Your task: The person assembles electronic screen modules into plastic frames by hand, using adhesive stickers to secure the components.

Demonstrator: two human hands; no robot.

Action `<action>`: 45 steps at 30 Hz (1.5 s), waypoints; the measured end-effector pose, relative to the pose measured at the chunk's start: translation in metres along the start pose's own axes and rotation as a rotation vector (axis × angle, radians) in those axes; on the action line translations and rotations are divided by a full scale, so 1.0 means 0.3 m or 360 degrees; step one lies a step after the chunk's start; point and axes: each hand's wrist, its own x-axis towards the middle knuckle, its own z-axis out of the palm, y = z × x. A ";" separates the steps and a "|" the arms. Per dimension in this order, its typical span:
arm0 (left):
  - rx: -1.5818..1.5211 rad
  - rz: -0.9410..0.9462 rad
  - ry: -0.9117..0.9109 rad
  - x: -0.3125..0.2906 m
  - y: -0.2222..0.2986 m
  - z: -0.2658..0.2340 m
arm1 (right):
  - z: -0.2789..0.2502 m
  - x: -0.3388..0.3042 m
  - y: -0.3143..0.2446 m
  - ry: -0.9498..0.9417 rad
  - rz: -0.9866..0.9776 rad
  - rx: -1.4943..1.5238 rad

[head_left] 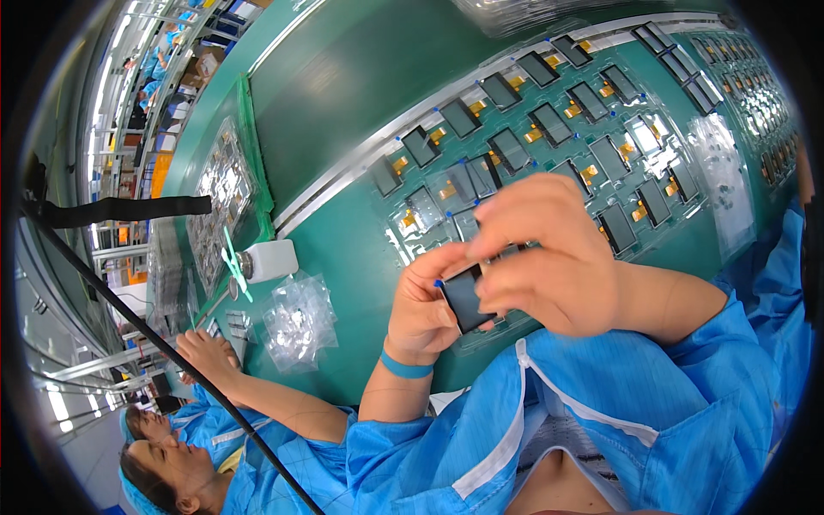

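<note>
Between the thumb and fingers of my left hand (422, 302) is a small display screen (466, 300), a dark rectangle with a pale edge and a blue tab at one corner. A turquoise band (406, 367) circles the left wrist. My right hand (549, 257) comes over from the right, slightly blurred, its fingers curled together against the screen's right side. Something dark shows between those fingers, but I cannot make out what they grip. Beyond both hands lies a clear plastic tray (532, 159) with several similar screens, each with an orange flex cable.
Loose clear plastic pieces (299, 322) and a white bottle (271, 260) stand on the green table (335, 240) to the left. Farther left, a co-worker's hands (209, 356) work near the table edge. More trays (742, 77) are at far right; a black cable (172, 330) crosses the left.
</note>
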 end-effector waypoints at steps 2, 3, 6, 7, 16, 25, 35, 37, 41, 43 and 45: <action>0.0044 -0.0183 -0.0139 0.005 0.003 -0.010 | -0.003 0.020 -0.003 -0.0073 0.0103 0.0030; 0.0042 -0.0189 -0.0143 0.005 -0.002 -0.007 | -0.002 0.027 -0.004 -0.0146 0.0205 0.0065; 0.0118 -0.0190 0.0000 0.007 -0.011 0.036 | 0.007 0.019 0.001 -0.0189 0.0240 0.0149; 0.0118 -0.0195 -0.0002 0.011 -0.009 0.041 | 0.009 0.018 0.001 -0.0201 0.0240 0.0180; 0.0063 -0.0204 0.0040 0.002 -0.033 0.052 | 0.040 -0.023 -0.003 0.0160 -0.0291 -0.0261; -0.0020 -0.0052 0.0000 -0.015 -0.024 0.020 | 0.059 -0.036 -0.009 0.0340 -0.0445 -0.0252; -0.0104 0.0171 -0.0107 -0.015 -0.025 0.009 | 0.065 -0.049 -0.026 0.0310 -0.0524 -0.0151; -0.0088 0.0141 -0.0047 -0.014 -0.025 0.008 | 0.065 -0.050 -0.022 0.0320 -0.0541 -0.0165; -0.0130 0.0103 -0.0059 -0.014 -0.024 0.005 | 0.060 -0.048 -0.025 0.0305 -0.0538 -0.0153; -0.0152 0.0093 -0.0101 -0.011 -0.024 0.005 | 0.060 -0.047 -0.025 0.0327 -0.0533 -0.0161; -0.0145 0.0092 -0.0109 -0.009 -0.025 0.005 | 0.058 -0.048 -0.026 0.0317 -0.0533 -0.0167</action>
